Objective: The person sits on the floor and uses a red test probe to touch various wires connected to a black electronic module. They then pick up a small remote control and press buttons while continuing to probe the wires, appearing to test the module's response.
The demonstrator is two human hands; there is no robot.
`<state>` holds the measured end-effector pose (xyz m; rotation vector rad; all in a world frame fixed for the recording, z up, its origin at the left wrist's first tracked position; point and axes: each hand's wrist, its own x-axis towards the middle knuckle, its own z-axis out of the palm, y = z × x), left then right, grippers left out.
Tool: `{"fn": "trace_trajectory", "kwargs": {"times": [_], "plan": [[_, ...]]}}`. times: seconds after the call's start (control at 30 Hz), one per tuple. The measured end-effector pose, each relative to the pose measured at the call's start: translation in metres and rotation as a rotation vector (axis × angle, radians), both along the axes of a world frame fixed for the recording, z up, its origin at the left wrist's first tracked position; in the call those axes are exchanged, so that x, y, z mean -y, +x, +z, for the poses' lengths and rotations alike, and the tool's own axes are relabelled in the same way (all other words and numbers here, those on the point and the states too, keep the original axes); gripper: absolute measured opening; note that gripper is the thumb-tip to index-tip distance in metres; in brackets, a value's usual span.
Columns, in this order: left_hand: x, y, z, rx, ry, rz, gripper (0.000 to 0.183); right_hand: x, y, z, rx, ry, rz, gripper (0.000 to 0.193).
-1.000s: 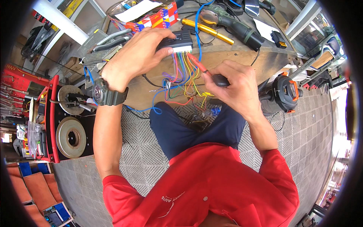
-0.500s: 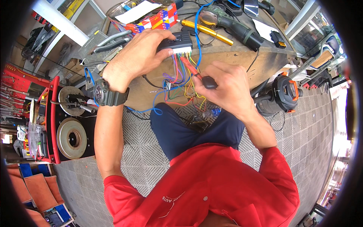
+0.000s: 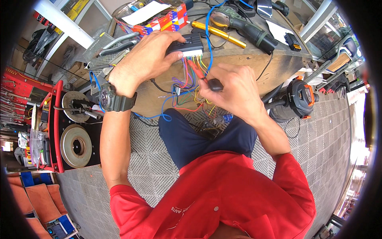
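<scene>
My left hand [image 3: 145, 57] is closed around the near left part of a black box-shaped module [image 3: 193, 41] at the workbench edge, its thumb by the white connector strip [image 3: 194, 53]. From that strip a bundle of coloured wires [image 3: 186, 76] hangs down over the bench's front. A slim red tool with a black rounded end [image 3: 195, 70] is gripped in my right hand [image 3: 235, 89], just right of the bundle. The tool's red end points up among the wires near the connector; its exact kind and the contact at its tip are hard to make out.
The wooden workbench [image 3: 238, 65] carries a yellow-gold tube [image 3: 223, 35], a green-black power tool [image 3: 248, 30], a patterned carton [image 3: 167, 20] and a mesh tray [image 3: 97, 47]. A blue cable [image 3: 209, 44] crosses its edge. A black-orange vacuum [image 3: 296, 97] stands right; a red tool cart [image 3: 59, 131] is left.
My right hand and the red tool have shifted slightly left, the tip now closer to the left-hand wires. The module has moved very little, and my left hand keeps its hold.
</scene>
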<state>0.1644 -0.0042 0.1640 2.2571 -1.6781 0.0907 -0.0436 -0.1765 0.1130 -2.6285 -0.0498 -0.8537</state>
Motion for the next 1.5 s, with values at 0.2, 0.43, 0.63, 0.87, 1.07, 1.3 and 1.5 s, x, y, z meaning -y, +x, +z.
{"fn": "trace_trajectory", "kwargs": {"times": [0.2,0.43,0.63,0.87,1.07,1.3,1.5], "plan": [[0.0,0.002,0.0,-0.008,0.016,-0.01,0.044,0.001,0.003,0.004,-0.031,0.081,0.03,0.023],[-0.001,0.002,-0.002,-0.005,-0.011,-0.006,0.044,-0.001,0.005,0.01,-0.066,0.128,-0.007,0.024],[-0.001,0.004,-0.003,-0.017,-0.025,-0.021,0.044,-0.002,0.009,0.01,-0.041,0.115,0.007,0.025],[0.0,0.004,-0.002,-0.028,-0.022,-0.013,0.044,-0.004,0.012,0.01,-0.038,0.139,0.02,0.027],[0.0,0.002,-0.001,-0.017,-0.035,-0.023,0.044,-0.007,0.015,0.01,-0.052,0.174,0.035,0.027],[0.0,0.003,-0.003,-0.017,-0.032,-0.01,0.043,-0.006,0.015,0.009,-0.057,0.172,0.034,0.026],[0.001,0.004,-0.003,-0.016,-0.048,-0.018,0.043,-0.005,0.017,0.009,-0.045,0.157,0.047,0.026]]}}
